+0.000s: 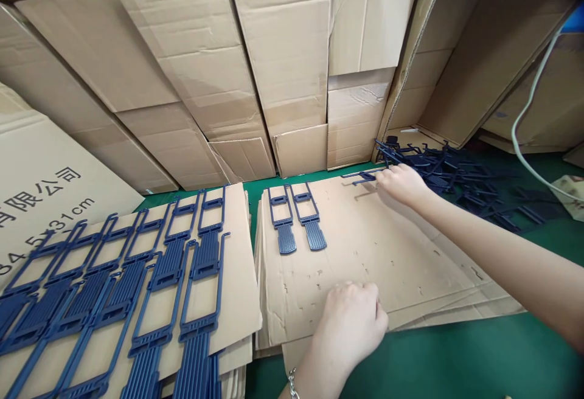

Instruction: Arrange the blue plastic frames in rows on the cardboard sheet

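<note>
My right hand (pixel 401 185) is closed on a dark blue plastic frame part (pixel 365 176), a thin bracket with rods that stick out to the left of the fingers, over the far edge of a cardboard sheet (pixel 360 283). Two similar blue frames with ribbed paddles, a left one (pixel 287 239) and a right one (pixel 314 235), lie side by side toward the sheet's far left. My left hand (pixel 351 320) is curled into a fist at the near edge of this sheet. No part sticks out of it, though its fingertips are hidden.
A second cardboard stack (pixel 241 253) on the left carries rows of blue frames. Loose blue parts (pixel 438 168) lie heaped at the far right, by an open carton (pixel 424 70). Cardboard boxes (pixel 287 52) form a wall behind. The table surface (pixel 438 362) is green.
</note>
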`<state>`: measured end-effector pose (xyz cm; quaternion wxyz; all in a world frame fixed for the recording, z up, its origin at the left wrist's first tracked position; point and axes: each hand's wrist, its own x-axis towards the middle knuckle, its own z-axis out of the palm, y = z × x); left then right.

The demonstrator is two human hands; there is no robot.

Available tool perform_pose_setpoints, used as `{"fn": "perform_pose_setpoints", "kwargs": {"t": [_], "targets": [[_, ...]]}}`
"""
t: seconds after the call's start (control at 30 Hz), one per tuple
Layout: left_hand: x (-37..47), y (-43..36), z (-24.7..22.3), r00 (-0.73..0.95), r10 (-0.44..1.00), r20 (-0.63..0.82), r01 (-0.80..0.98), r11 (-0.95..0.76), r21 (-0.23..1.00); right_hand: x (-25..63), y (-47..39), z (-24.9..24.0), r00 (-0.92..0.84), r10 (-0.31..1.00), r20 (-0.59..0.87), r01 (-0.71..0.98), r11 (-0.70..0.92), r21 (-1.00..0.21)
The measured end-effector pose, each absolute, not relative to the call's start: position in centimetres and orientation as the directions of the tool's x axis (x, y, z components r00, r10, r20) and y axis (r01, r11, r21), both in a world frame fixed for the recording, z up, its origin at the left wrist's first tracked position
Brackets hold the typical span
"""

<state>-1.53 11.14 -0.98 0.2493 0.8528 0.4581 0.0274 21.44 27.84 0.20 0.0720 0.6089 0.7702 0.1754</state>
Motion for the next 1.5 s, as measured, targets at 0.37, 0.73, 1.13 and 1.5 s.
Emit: {"fn": "perform_pose_setpoints", "kwargs": {"t": [0.37,0.73,1.13,1.5], "targets": [[-1.5,11.4,-0.8,0.585,0.788,-0.192,0.772,-0.469,0.429,13.3,23.4,-1.5,-0.134,0.988,0.072,0.991,0.134,0.000],[-1.7,11.3,-1.2,0.637,0.753,-0.163,0.736,-0.533,0.416,16.7,18.5,-3.3,-0.146,0.989,0.012,0.964,0.146,-0.220],[-1.7,11.5,-1.0,0.632,0.758,-0.161,0.746,-0.540,0.389,10.3,21.6,-2.9,-0.028,0.998,0.051,0.970,0.040,-0.240],[-2.0,11.5,-0.9,0.617,0.775,-0.137,0.746,-0.520,0.416,10.0,21.8,-2.5,-0.023,0.996,0.083,0.961,0.045,-0.275]]}}
